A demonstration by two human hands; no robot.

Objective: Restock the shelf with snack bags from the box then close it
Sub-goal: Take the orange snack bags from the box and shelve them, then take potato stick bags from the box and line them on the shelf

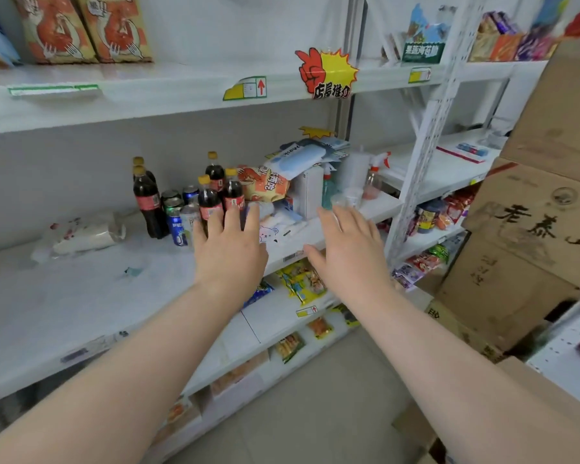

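Ahead — cola bottles [211,199] beside snack bag [264,184]

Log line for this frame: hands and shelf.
left hand: open, by dark plastic cola bottles | right hand: open, over white metal shelf | orange snack bag: on shelf

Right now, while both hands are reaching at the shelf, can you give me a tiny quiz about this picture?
1. True or false: the left hand and the right hand each hold a snack bag.
2. Which stands nearest the right hand? A) the teal spray bottle B) the stacked cardboard boxes C) the shrimp bags on the top shelf
3. Fill in: the cola bottles have ____ caps.
Key: 1 false, both hands are open and empty; 2 A; 3 yellow.
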